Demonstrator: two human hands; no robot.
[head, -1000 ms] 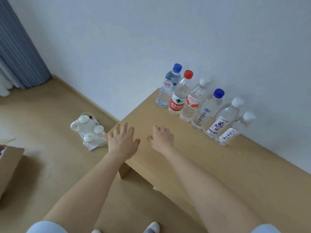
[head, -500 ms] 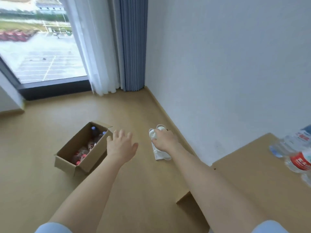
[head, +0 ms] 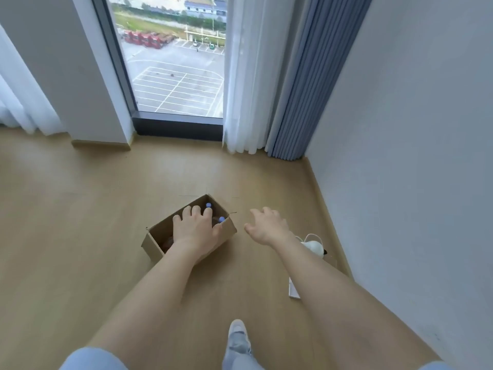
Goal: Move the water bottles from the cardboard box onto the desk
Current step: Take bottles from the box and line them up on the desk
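An open cardboard box sits on the wooden floor ahead of me. Two blue bottle caps show at its far end; the rest of its contents lie behind my hand. My left hand reaches out in front of the box with fingers spread and relaxed, holding nothing. To the right of the box my right hand is stretched forward, fingers loose and empty. The desk and the bottles standing on it are out of view.
A white teapot on a white tray stands on the floor by the right wall. Beyond the box are a tall window, white sheer curtains and a blue curtain. My shoe shows at the bottom.
My view has swung left from the desk with its row of bottles to the box and window. Both hands, still empty, now reach toward the box.
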